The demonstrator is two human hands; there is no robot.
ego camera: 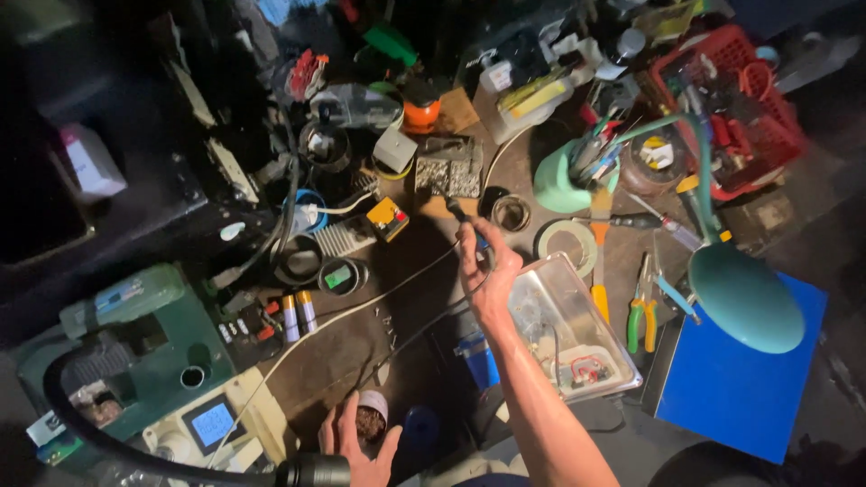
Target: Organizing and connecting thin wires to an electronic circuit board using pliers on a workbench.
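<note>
Head view: right hand (487, 271) gripping soldering iron (460, 216) over bare bench strip; left hand (361, 446) clutching small jar (371, 418) at near edge

Glossy clear plastic tray (577, 298); smooth matt teal lamp shade (747, 302).

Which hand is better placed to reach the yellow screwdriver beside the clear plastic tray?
Probably the right hand: it is raised beside the yellow screwdriver, though holding a thin tool. The left hand grips a small container, farther away.
</note>
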